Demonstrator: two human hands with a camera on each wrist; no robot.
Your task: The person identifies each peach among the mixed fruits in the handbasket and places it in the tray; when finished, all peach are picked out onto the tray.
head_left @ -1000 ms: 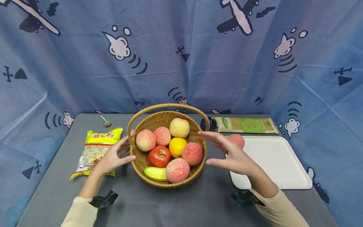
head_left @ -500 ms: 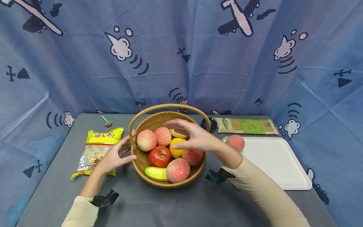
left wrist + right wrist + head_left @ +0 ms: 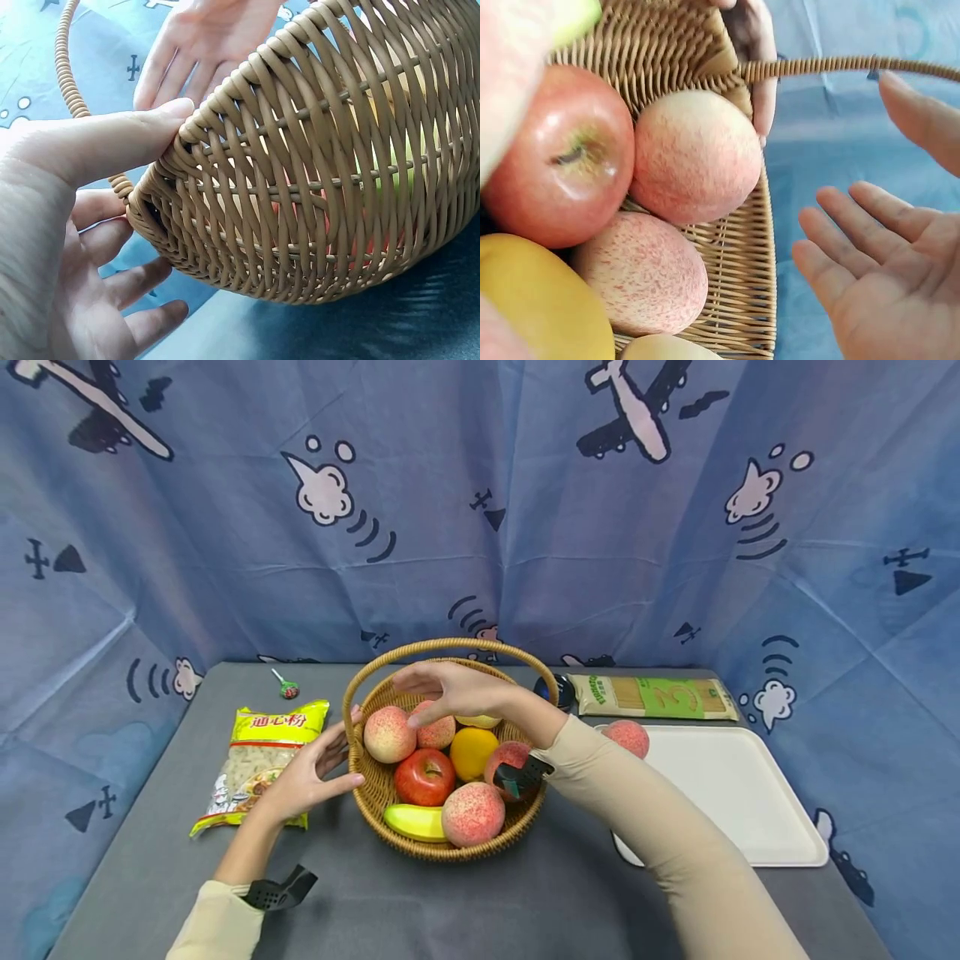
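A wicker basket [image 3: 442, 852] with an arched handle stands mid-table, full of fruit. In it lie a red apple [image 3: 424, 779], a banana [image 3: 415, 823], an orange [image 3: 472, 756] and several peaches [image 3: 472, 814]. My left hand [image 3: 309, 778] is at the basket's left end, its thumb tip at the rim and its fingers spread round the handle's base. My right hand [image 3: 461, 695] hovers over the back of the fruit with loose fingers and holds nothing; it partly covers a pale yellow peach [image 3: 478, 722]. The right wrist view shows its palm facing the basket's left end.
Left of the basket lies a yellow bag of macaroni [image 3: 258, 760], with a lollipop [image 3: 288, 690] behind it. On the right are a white tray [image 3: 750, 810], a peach [image 3: 628, 737] at its corner and a noodle pack [image 3: 652, 695]. A dark round object [image 3: 564, 692] stands behind the basket.
My right hand has moved left from the basket's right side, across the fruit, to above the back-left peaches. My left hand and the basket have stayed in place.
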